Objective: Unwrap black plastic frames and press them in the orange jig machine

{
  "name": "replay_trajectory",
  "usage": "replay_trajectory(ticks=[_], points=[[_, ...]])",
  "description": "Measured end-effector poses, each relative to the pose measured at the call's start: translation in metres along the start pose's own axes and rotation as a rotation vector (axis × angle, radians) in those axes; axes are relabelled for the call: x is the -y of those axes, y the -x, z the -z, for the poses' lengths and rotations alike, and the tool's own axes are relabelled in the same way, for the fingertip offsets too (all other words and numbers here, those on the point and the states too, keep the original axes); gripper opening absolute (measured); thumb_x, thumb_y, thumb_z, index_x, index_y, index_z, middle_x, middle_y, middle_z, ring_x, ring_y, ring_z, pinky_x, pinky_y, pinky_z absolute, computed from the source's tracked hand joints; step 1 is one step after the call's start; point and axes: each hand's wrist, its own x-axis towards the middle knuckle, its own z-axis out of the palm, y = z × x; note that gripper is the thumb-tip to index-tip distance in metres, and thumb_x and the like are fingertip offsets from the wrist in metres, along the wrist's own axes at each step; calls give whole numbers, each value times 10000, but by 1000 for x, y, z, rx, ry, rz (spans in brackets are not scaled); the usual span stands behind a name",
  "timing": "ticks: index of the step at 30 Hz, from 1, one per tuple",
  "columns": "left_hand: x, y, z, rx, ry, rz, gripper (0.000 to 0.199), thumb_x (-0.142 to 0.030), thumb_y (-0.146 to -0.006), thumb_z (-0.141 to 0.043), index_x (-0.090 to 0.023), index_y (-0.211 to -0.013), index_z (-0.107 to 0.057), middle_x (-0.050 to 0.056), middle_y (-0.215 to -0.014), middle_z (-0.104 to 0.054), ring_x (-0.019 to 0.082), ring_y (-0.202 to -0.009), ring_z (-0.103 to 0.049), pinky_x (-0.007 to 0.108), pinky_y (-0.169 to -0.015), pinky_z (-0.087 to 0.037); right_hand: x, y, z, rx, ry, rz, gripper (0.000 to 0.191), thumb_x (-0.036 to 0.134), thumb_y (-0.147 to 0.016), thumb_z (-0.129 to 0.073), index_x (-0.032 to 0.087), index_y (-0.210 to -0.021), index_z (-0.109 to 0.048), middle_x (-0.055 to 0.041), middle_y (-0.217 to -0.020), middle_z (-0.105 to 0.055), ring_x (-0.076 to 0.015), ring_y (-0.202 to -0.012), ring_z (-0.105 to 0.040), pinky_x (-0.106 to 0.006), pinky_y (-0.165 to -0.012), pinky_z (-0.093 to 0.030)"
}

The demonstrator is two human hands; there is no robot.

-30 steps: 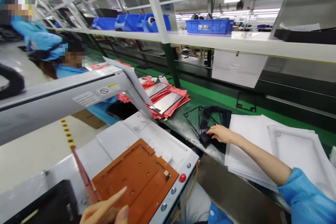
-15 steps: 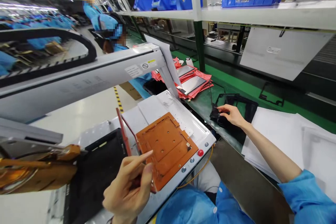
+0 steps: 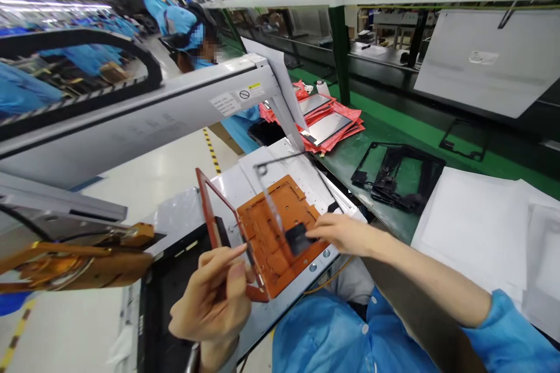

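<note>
Green topping covers the long bench (image 3: 385, 119), where white sheets (image 3: 472, 233) lie beside a pile of black frames (image 3: 422, 157). Next to the bench stands the white machine bed (image 3: 259, 326), bearing an orange fixture (image 3: 258, 227) whose red-brown hinged lid (image 3: 207, 210) is tilted up. One thin black frame (image 3: 297, 239) has just changed place: half a second ago it was at the pile, and now it hangs over the fixture, its far end reaching past it above the bed. That shifts the work from picking up at the bench to the fixture; the frame, blurred by motion, looks held above it, not seated. The right hand (image 3: 343, 235) pinches the frame's near side, fingertips closed on its dark tab. The left hand (image 3: 214, 297) stays by the lid, forefinger extended, thumb slightly apart; I cannot tell whether they grip the lid's edge.
</note>
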Motion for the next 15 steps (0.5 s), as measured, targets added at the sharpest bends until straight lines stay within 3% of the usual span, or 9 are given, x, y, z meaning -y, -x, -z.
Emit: replay_trajectory(ticks=[2,4,10,13,15], points=[[-2,-4,-3,0,-23,-45,305,-73,-979,-693,-153,-1254,-798,-37,-620,-655,131,-527,-597,359,-679,-548,13,-11,-29,159,79,24,427,-33,-979,-573,151,-1317,-759,-125,-1208,-737,-224,-1142,-673,-336,-1022,-541],[-4,-7,-4,20,-48,-40,284,-87,-989,-685,-153,-1243,-792,-42,-612,-652,132,-514,-593,368,-691,-549,19,-20,-51,230,119,22,381,-27,-964,-609,147,-1259,-775,-120,-1213,-722,-233,-1142,-650,-346,-1031,-517],[-7,-7,2,43,-88,19,237,-125,-1004,-671,-150,-1213,-778,-33,-648,-663,132,-522,-603,338,-654,-549,23,-30,-77,230,195,28,280,34,-953,-640,140,-1178,-770,-131,-1252,-712,-262,-1178,-606,-396,-1052,-458],[-4,-8,-3,77,-134,0,188,-152,-1007,-654,-161,-1161,-760,-8,-687,-687,184,-694,-689,437,-880,-634,28,-23,-84,207,197,20,277,86,-975,-645,124,-1220,-767,-157,-1287,-727,-282,-1228,-623,-428,-1112,-472],[-2,-8,-13,106,-125,-48,110,-135,-983,-665,-176,-1056,-736,3,-726,-699,198,-778,-712,516,-1013,-635,37,-10,-89,167,174,-14,393,115,-983,-652,83,-1369,-718,-192,-1426,-702,-315,-1400,-577,-449,-1214,-449]])
